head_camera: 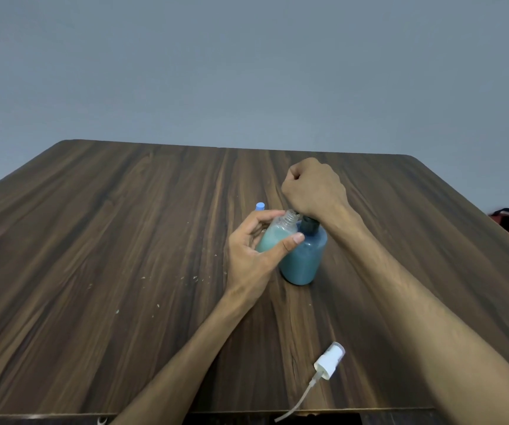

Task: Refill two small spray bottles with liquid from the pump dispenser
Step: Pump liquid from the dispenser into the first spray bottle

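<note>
On the wooden table (124, 240) stands the pump dispenser (303, 259), heavy with blue liquid; the right hand (313, 188) clenches over its pump. The left hand (254, 250) grasps the open spray bottle (277, 233) round its body (light, probably slippery plastic), neck at the spout.

The dark brown streaked wood-grain table (124, 240) carries a teal translucent pump dispenser bottle (303, 259) with a dark cap. A clear small bottle (277, 233) holds pale mint-green liquid. A white spray head (330, 361) lies nearby; a light-blue cap (260, 206) shows behind.
</note>
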